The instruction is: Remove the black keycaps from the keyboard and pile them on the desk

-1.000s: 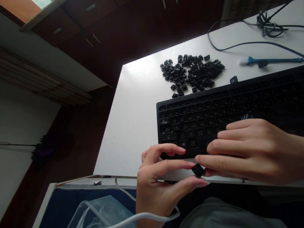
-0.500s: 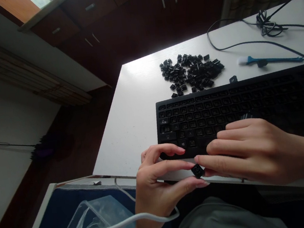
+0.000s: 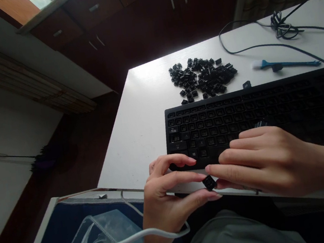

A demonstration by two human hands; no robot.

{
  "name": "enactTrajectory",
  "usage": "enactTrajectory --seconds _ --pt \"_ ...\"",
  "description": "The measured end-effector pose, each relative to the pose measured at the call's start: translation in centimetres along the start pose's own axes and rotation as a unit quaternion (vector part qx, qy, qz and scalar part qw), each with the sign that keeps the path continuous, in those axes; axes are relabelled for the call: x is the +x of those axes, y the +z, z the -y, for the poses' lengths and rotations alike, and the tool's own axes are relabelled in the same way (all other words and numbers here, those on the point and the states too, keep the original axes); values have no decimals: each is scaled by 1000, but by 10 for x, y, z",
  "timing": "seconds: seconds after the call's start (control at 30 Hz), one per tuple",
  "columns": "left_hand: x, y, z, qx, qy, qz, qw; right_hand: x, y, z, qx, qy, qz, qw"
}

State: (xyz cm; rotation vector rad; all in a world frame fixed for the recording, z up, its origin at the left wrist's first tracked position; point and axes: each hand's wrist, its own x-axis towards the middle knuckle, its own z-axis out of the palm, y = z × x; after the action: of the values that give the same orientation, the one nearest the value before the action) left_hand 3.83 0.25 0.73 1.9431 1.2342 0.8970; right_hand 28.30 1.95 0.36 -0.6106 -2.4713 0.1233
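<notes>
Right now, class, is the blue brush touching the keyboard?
Apart: the head view shows a strip of white table between the blue brush and the keyboard's far edge.

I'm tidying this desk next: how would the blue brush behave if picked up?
The blue brush looks likely to lift stiffly, since its slim handle runs straight. It is probably light, being thin throughout. The pale bristles would likely bend if pushed, as they look like fine hair.

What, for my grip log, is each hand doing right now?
Left hand: fingers closed on a black keycap.
Right hand: fingertips at the same keycap; grip can't be told.
</notes>
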Motion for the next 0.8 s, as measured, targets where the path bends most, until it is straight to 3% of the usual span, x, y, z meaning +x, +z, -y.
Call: enactTrajectory --seconds 0.63,0.8 --pt "1 -7 1 26 16 75 997 2 -6 0 30 -22 13 999" --pt "1 -5 -1 34 6 63 997 1 -4 2 10 -24 -33 999"
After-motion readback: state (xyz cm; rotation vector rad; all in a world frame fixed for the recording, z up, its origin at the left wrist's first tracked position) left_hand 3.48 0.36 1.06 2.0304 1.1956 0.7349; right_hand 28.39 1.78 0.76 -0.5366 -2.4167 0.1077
